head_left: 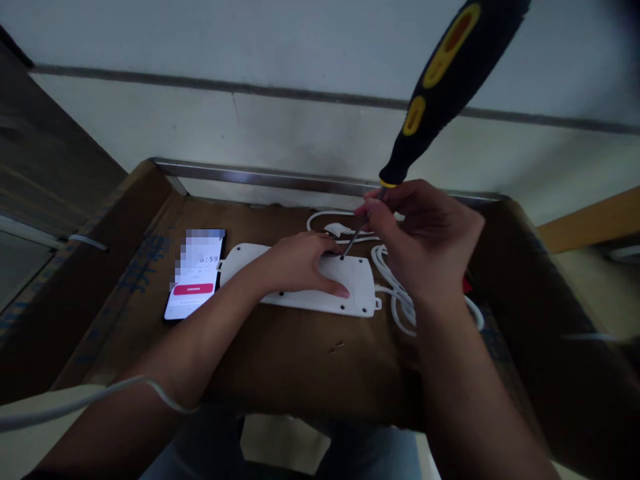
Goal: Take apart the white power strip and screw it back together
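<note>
A pale wall [300, 127] fills the top of the frame. Below it, brown cardboard [280, 367] with raised sides covers the middle, with blue print toward the left. A metal rail [260, 175] runs along its far edge, and legs in blue denim [370, 453] show at the bottom.

From the upper right, a black-and-yellow screwdriver [425, 113] slants down to the centre, its tip at a hole near the far edge of a white power strip [320, 301]. The strip lies on the cardboard at mid-frame, its screw-holed face upward. The right hand [430, 233] pinches the screwdriver's metal shaft between thumb and fingers. The left hand [295, 263] rests across the strip, thumb spread on its face and fingers near the far edge; whether those fingers grip the edge cannot be told.

Right of the strip, a white cable [400, 300] lies in loops, partly behind the right hand. At centre-left, a lit phone [197, 273] lies just beside the strip's left end. A white plug [339, 230] sits just beyond the left hand's fingers. Smallest are two screws [341, 344] below the strip.
</note>
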{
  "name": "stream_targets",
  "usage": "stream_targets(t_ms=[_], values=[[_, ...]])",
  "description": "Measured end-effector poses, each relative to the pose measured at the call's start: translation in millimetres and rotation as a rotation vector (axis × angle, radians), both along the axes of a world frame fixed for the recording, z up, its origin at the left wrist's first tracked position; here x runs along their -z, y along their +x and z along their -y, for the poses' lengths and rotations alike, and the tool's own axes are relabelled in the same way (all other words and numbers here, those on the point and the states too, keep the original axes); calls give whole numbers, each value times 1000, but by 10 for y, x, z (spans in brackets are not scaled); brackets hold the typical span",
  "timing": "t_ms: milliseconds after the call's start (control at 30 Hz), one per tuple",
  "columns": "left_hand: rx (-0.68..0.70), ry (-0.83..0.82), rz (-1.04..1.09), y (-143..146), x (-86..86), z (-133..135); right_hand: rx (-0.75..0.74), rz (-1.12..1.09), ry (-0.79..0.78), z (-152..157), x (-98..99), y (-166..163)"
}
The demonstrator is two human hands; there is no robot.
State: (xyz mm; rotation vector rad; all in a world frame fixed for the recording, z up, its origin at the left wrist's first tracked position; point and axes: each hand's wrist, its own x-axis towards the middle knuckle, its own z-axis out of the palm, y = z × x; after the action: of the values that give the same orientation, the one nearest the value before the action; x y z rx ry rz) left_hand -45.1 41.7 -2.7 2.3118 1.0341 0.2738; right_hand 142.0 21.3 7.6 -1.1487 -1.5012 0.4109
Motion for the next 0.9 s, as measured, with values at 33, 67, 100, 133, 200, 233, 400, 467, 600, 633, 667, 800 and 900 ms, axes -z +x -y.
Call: stream_targets(t_ms=[33,67,100,133,200,233,400,467,600,633,667,800,900], values=[[1,0,0,1,1,-1,1,0,-1,2,-2,0],[2,-1,1,3,2,-2,1,0,-2,4,-6,-1],[2,-4,2,4,3,-3,-1,-1,-3,6,-9,-1],[2,-7,3,5,3,-4,-3,-4,-4,7,-13,-2],[1,-11,-2,6,1,-4,-4,-12,-7,10,-20,-4],[-1,-12,-6,7,-1,-4,-4,-16,-7,11,-22,-5],[1,-15,-22,13,-1,-3,15,-31,1,0,-18,-10],[3,-16,-21,13,3,-2,23,-37,7,-9,-13,-16],[0,-14,-20,5,7,1,25,-43,19,-18,-9,-25],[-3,-14,-19,4,4,1,25,-43,24,-17,-9,-25],[-3,-18,-21,3,-1,1,25,-44,26,-15,-9,-24],[1,-32,-51,6,-35,5,23,-30,18,-3,-20,-20],[-4,-39,-68,6,-49,11,25,-20,16,8,-33,-20]])
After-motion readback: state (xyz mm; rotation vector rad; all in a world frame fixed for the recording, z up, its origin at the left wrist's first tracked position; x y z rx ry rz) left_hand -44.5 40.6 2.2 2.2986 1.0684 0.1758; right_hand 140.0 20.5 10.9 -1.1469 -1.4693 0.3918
